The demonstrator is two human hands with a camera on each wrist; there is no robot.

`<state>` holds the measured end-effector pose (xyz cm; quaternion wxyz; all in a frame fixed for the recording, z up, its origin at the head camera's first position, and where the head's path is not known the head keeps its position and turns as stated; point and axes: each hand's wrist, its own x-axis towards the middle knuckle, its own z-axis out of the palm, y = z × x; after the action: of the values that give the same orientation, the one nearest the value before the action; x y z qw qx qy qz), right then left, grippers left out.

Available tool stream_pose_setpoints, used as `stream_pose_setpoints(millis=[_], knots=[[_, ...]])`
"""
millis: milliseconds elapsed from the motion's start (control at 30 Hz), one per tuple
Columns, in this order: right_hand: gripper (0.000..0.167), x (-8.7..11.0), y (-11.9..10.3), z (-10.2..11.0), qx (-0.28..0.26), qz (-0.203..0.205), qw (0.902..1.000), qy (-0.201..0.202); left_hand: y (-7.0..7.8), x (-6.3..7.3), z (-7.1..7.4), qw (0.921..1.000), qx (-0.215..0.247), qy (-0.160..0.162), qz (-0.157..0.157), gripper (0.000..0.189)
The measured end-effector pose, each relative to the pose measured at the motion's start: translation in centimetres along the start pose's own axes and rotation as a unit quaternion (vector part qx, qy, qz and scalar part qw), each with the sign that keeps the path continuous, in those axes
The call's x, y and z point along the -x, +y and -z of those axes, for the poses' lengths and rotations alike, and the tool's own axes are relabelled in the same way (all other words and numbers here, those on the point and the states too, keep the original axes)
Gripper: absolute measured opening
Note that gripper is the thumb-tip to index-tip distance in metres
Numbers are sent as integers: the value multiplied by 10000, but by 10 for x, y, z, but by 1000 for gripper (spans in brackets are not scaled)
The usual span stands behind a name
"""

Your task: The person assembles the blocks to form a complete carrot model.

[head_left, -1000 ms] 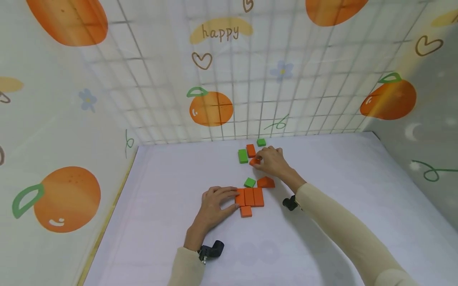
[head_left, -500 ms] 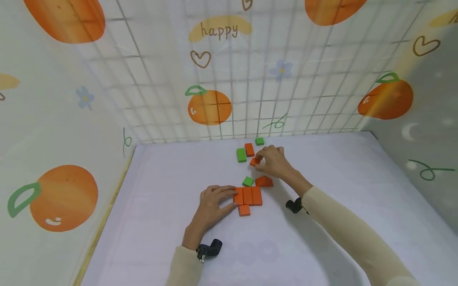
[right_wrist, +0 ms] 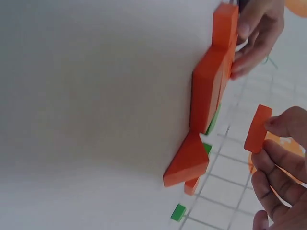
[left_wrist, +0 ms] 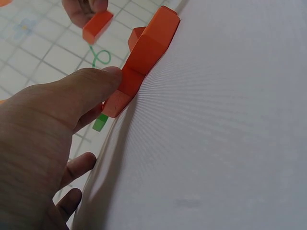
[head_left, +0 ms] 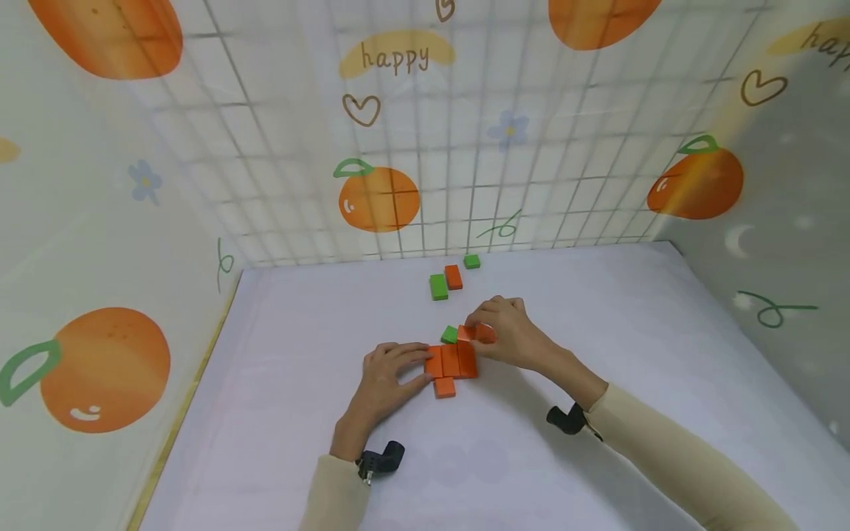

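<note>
My left hand (head_left: 388, 372) rests at the left end of a row of flat orange blocks (head_left: 451, 361), its thumb and index finger bracketing the leftmost block. A small orange block (head_left: 445, 388) lies against the row's near side. My right hand (head_left: 508, 332) pinches another small orange block (right_wrist: 259, 128) between thumb and fingers, held in the air over the row's far right corner. Behind that corner lies an orange triangular block (right_wrist: 189, 163), partly hidden by the right hand in the head view. A green block (head_left: 449, 335) sits just behind the row.
Farther back on the white table (head_left: 319, 317) lie a green rectangular block (head_left: 438, 287), an orange rectangular block (head_left: 454, 277) and a small green block (head_left: 472, 262). A printed curtain (head_left: 378, 199) encloses the table's back and sides.
My right hand has lifted the small orange block from beside the back blocks and brought it nearer, over the row. The left hand keeps its place; the view has shifted slightly.
</note>
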<state>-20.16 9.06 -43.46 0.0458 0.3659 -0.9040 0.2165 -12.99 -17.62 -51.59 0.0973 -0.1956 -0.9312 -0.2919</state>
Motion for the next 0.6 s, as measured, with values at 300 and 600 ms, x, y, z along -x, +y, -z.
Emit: stream_pose_setpoints(millis=[300, 600], knots=[[22, 30, -15, -10, 83, 698, 9975, -15, -1, 2, 0, 10000, 24, 64, -64, 39], [25, 46, -20, -19, 134, 1106, 9937, -156, -2, 1, -2, 10000, -13, 88, -28, 41]])
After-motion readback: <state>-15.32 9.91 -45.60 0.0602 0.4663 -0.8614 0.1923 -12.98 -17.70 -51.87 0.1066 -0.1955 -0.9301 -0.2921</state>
